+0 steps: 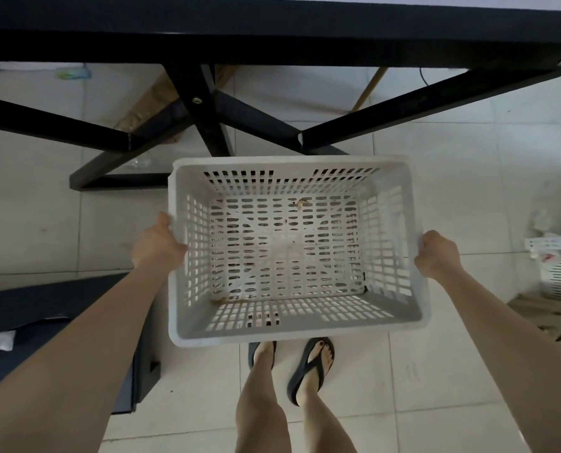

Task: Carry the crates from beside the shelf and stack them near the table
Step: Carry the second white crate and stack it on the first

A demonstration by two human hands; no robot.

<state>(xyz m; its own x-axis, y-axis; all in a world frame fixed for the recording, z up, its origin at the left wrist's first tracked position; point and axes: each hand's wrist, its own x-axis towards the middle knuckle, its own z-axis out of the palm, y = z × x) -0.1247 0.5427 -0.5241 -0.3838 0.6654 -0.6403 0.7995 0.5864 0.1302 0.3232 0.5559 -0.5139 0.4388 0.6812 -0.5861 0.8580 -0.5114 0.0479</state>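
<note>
**A:** What am I holding, and where is it?

**B:** I've got a white slatted plastic crate [297, 253] held above the tiled floor [436, 178], just short of the black table [272, 27]. My left hand [156, 245] is clamped on the left rim, thumb hooked over the edge; my right hand [436, 255] is fisted around the right rim.

**A:** How much room around it?

**B:** The crate's far edge sits close to the table's crossed black legs [207, 125], whose floor bar [122, 181] lies just beyond the far-left corner. To the left, a dark low bench or cabinet [60, 308] runs near my left forearm. To the right the floor is open up to a second white crate [560, 269] at the frame's edge. My feet in black flip-flops [312, 367] stand just behind the near rim.

**A:** Anything you can't make out?

**B:** The second crate is cut off, so I can't tell what's in it. Brownish specks lie on the held crate's bottom, too small to identify. My fingers under the rims are hidden.
</note>
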